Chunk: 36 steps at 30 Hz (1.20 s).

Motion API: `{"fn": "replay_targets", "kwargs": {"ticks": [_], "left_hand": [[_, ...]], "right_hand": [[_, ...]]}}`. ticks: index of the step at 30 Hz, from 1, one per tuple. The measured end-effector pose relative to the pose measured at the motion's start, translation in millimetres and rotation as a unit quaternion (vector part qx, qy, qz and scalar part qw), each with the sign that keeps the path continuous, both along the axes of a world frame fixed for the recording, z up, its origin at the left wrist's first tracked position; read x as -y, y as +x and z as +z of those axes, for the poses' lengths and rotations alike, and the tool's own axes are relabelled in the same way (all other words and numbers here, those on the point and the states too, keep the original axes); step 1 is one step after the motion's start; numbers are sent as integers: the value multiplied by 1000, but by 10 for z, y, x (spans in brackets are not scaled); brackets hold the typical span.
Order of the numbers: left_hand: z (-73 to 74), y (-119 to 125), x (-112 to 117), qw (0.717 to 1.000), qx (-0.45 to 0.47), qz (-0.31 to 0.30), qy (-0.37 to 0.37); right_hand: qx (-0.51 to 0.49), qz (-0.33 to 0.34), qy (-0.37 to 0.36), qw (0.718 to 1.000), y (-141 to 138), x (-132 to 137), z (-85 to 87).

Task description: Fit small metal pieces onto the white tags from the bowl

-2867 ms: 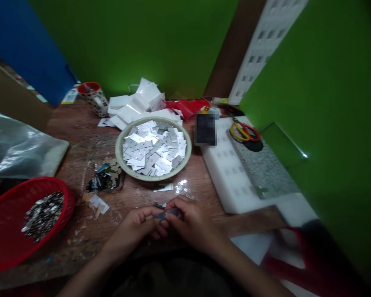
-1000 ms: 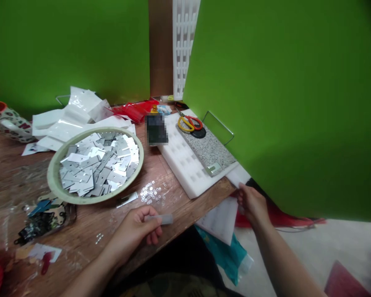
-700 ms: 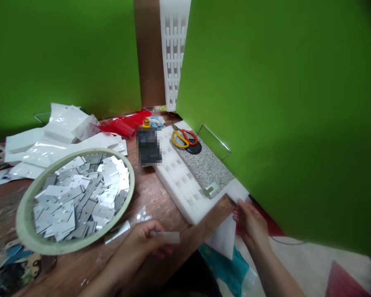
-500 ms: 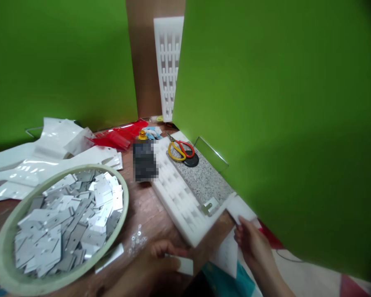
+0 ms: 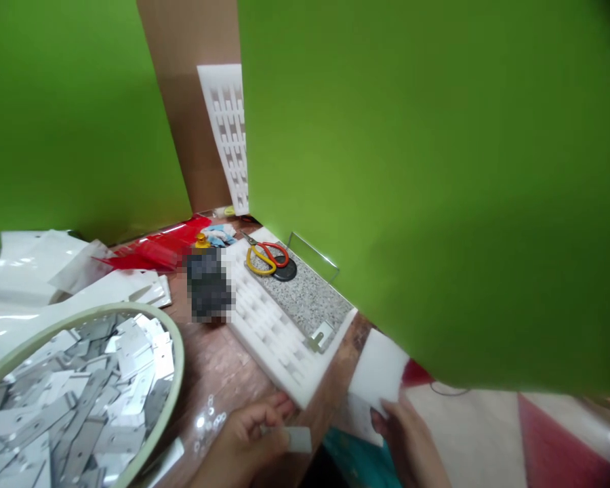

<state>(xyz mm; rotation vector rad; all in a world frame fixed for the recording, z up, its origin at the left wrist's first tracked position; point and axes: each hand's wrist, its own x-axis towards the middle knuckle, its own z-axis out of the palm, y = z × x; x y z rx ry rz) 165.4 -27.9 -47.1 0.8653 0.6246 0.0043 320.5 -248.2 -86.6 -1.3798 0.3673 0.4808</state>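
My left hand [image 5: 247, 437] is closed at the table's front edge, pinching a small flat grey strip [image 5: 295, 439] between thumb and fingers. My right hand [image 5: 404, 434] is lower right, just past the table corner, its fingers closed on the lower edge of a white foam sheet [image 5: 379, 369] that it holds tilted upward. To the left stands a pale green bowl [image 5: 175, 369] filled with several flat metal plates [image 5: 81, 407]. A cluster of tiny washers [image 5: 206, 423] lies on the wood between the bowl and my left hand.
A white slotted foam tray [image 5: 264, 332] carries a speckled stone slab [image 5: 299, 298] with a small bracket [image 5: 319, 337] and red-yellow scissors [image 5: 263, 256]. White plastic bags [image 5: 35, 278] and red bags [image 5: 152, 251] lie behind. Green panels [image 5: 427, 169] wall the right side.
The view has swung right and upward. My left hand stays on the strip. My right hand left the strip, reached past the table corner, took the white foam sheet and lifted it.
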Motion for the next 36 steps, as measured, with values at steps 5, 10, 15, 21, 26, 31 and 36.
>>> {"fn": "replay_targets", "kwargs": {"ticks": [5, 10, 15, 21, 26, 31, 36], "left_hand": [[59, 38, -17, 999, 0, -23, 28], [69, 65, -4, 999, 23, -39, 27], [10, 122, 39, 998, 23, -48, 23], [46, 253, 108, 994, 25, -94, 45], [60, 292, 121, 995, 17, -95, 36], [-17, 237, 101, 995, 5, -94, 38], [-7, 153, 19, 987, 25, -139, 83]], "right_hand": [[21, 14, -40, 999, -31, -20, 57], [47, 72, -138, 987, -112, -152, 151], [82, 80, -162, 980, -62, -279, 165], [95, 73, -157, 980, 63, -353, 219], [102, 57, -156, 981, 121, -325, 265], [92, 75, -144, 982, 143, -305, 217], [78, 167, -200, 962, 208, -306, 156]]}}
